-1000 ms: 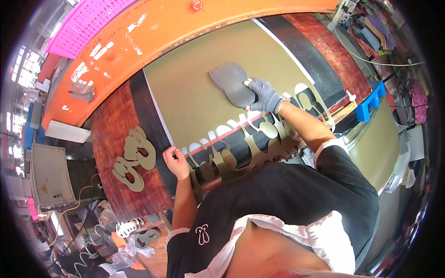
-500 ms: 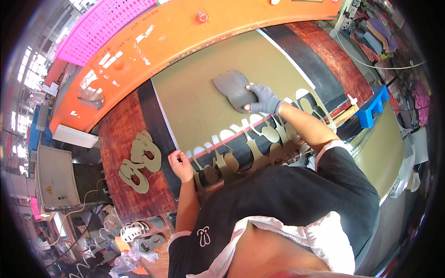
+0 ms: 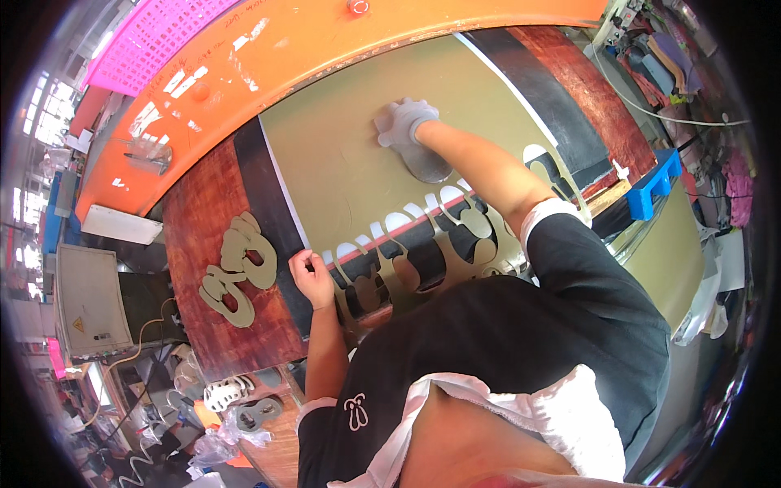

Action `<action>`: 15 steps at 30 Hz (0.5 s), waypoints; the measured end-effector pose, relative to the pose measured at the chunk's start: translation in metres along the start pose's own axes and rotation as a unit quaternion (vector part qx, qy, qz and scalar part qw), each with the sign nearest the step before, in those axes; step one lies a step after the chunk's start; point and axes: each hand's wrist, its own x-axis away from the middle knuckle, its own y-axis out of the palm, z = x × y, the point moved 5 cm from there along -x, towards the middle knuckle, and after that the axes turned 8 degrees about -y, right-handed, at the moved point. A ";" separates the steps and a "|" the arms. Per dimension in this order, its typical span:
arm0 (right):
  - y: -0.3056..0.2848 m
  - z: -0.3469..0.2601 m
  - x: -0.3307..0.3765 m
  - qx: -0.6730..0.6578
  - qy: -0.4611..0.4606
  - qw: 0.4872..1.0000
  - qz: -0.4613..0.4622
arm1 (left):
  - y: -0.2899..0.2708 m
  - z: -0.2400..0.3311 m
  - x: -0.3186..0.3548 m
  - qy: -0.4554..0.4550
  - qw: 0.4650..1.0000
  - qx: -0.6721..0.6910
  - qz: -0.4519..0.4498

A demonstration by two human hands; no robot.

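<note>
Workshop bench, olive sheet spread across the frame's middle.
My gloved right hand presses flat, fingers spread, on the grey cutting die at upper centre; my bare left hand pinches the sheet's cut near edge, lower left.

Sheet: a wide olive sheet lies on the bench in front of you, its near edge cut into rows of holes.
Right hand: your gloved right hand presses a grey metal cutter flat on the sheet.
Left hand: your bare left hand pinches the sheet's near left corner.
Cut pieces: olive cut shapes are stacked on the reddish board, left of the sheet.
</note>
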 end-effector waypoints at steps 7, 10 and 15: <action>0.003 -0.015 -0.008 0.026 -0.010 0.999 0.034 | -0.008 -0.009 -0.010 0.006 1.000 0.003 0.005; 0.002 -0.014 -0.006 0.026 -0.012 0.999 0.034 | -0.008 -0.007 -0.008 0.010 1.000 0.009 0.007; -0.002 -0.013 0.000 0.027 -0.015 0.999 0.032 | -0.010 -0.002 -0.008 0.006 1.000 0.005 0.006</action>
